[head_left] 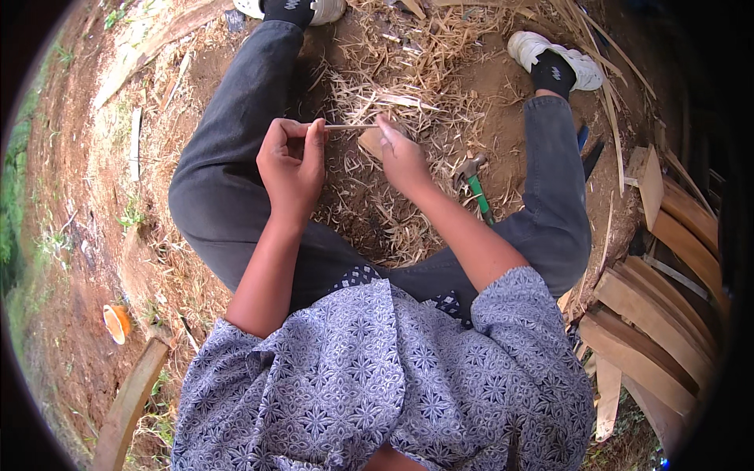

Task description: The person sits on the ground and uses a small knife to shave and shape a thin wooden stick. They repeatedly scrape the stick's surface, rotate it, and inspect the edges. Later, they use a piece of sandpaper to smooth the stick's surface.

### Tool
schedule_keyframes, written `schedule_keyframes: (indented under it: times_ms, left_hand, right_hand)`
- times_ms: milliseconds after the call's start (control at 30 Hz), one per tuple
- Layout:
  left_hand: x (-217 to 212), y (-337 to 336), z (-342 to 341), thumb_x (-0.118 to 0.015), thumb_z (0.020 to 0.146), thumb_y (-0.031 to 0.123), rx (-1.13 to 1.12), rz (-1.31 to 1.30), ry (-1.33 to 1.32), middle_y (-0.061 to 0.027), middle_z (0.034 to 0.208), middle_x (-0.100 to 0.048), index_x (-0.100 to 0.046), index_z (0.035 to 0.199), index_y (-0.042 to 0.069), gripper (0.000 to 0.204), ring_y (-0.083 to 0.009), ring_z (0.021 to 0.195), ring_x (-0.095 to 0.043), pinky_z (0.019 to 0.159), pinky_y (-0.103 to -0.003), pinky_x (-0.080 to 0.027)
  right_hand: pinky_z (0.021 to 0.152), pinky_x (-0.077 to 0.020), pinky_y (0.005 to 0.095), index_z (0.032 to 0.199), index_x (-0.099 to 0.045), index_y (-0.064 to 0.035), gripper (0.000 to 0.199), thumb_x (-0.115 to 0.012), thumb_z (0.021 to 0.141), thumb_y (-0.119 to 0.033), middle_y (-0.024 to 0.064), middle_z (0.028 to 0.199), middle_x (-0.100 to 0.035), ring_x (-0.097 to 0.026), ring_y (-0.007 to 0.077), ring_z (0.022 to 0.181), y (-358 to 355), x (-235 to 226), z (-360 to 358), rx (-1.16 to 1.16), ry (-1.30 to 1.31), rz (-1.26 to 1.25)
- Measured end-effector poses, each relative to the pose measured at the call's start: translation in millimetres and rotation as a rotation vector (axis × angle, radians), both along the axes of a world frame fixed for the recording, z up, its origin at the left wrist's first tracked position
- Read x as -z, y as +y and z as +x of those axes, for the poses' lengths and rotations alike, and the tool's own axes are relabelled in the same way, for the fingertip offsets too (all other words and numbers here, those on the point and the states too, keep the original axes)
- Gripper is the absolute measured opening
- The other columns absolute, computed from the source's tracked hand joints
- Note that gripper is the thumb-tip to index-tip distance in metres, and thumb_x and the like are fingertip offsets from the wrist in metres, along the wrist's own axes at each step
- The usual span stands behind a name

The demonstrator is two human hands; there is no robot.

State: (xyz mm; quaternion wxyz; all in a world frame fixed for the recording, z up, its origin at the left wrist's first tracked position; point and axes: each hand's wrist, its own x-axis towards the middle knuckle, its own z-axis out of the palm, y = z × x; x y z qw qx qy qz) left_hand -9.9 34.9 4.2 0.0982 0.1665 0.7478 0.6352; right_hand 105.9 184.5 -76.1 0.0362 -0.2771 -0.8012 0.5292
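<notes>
L hand (292, 163) & R hand (400, 153) apart, each pinching an end of a thin bamboo sliver (351, 126) held level btwn them. Green-handled hammer (475, 187) on the ground just R of R hand; straw shavings (393, 74) beyond.

Single head view, worn on the person, facing straight down over the lap and both legs onto the dirt ground (94, 235). Close range, wide fisheye, edges bending at the rim.
</notes>
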Motion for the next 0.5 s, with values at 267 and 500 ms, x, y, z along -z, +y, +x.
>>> schedule_keyframes:
  times_ms: [267, 500]
  left_hand:
    - [0, 4, 7, -0.069, 0.097, 0.003, -0.001, 0.113, -0.038, -0.0065, 0.086, -0.068, -0.053, 0.086, 0.000, 0.019, -0.0062, 0.081, -0.065, 0.069, -0.020, -0.051]
    - [-4, 0, 7, -0.069, 0.097, 0.003, -0.006, 0.011, 0.048, -0.0063, 0.083, -0.066, -0.052, 0.084, 0.001, 0.021, -0.0090, 0.078, -0.068, 0.069, -0.021, -0.053]
  right_hand:
    - [0.104, -0.0483, 0.0378, 0.146, -0.052, -0.0050, 0.045, -0.048, 0.101, -0.006, 0.0194, 0.139, -0.060, -0.060, 0.0315, 0.127, 0, -5, -1, 0.000, -0.014, -0.039]
    - [0.108, -0.0460, 0.0346, 0.146, -0.052, -0.0026, 0.047, -0.052, 0.099, 0.001, 0.0180, 0.143, -0.059, -0.057, 0.0296, 0.133, 1, -4, 1, 0.035, -0.143, -0.036]
